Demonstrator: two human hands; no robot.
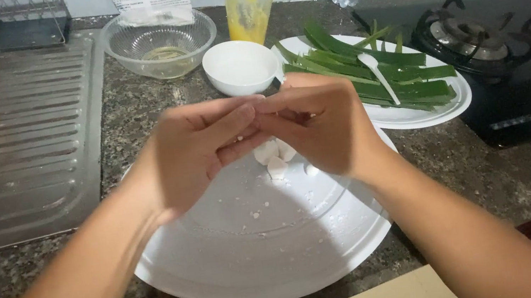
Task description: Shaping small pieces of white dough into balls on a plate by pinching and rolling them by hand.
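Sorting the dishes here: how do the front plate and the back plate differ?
The front plate is round, holding only small white chunks and crumbs; the back plate carries green leaves and a white spoon. The front one lies beneath both hands; the back one sits beside the stove. Both are white.

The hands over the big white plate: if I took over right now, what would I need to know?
Left hand and right hand meet fingertip to fingertip above the large white plate; what they pinch is hidden. A few small white pieces lie on the plate under the fingers, with crumbs around. Behind: a small white bowl, a plate of green leaf strips with a white spoon, a glass bowl. Done: some pieces down. What remains can't be told.
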